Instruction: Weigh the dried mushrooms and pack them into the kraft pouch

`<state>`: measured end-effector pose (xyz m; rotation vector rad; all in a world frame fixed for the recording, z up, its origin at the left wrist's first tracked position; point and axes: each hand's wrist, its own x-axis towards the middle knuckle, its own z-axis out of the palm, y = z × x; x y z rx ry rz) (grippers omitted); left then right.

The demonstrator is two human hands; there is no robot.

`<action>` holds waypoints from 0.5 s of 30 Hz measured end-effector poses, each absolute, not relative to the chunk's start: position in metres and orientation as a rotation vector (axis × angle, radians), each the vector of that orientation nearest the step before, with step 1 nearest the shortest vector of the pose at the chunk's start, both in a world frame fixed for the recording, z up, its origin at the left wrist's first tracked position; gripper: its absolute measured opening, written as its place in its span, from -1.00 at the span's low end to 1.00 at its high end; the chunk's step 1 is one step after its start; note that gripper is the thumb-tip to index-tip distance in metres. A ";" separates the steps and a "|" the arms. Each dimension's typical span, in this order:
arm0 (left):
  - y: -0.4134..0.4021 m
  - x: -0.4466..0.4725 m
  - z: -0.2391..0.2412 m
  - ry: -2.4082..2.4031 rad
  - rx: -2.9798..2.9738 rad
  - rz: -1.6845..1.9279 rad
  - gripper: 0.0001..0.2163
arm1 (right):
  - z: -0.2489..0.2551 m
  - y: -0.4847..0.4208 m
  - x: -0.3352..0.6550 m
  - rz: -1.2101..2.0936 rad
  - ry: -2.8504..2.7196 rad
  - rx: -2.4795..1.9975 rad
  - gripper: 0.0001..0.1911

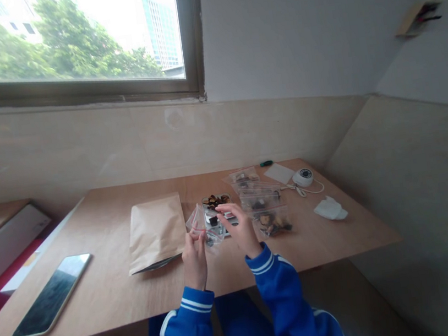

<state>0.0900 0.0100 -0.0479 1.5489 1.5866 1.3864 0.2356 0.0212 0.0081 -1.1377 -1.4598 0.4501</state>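
In the head view my left hand [196,261] pinches the edge of a small clear zip bag [195,218] with a red strip along its mouth. My right hand [239,230] is just to the right of the bag, thumb and fingertips drawn close together; whatever lies between them is too small to make out. A small black piece [213,221] shows below those fingertips. Behind the hands, dark brown and yellowish dried pieces [217,201] fill a small tray. Partly covered by the bag and my right hand is a small silver device [228,231], like a pocket scale.
A brown paper pouch [155,230] lies left of my hands. Filled clear zip bags [275,221] lie to the right. Farther right are a white dome camera [303,177] with its cable, a white card [279,173] and crumpled tissue [330,208]. A phone [52,296] charges at left.
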 end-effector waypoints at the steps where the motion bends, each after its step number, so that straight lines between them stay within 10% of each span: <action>1: 0.010 0.090 -0.048 1.583 1.545 1.394 -0.75 | 0.008 0.025 0.237 0.412 -1.469 -1.140 -0.78; 15: 0.010 0.081 -0.055 1.621 1.536 1.431 -0.70 | -0.090 0.142 0.298 0.556 -2.075 -1.466 -0.39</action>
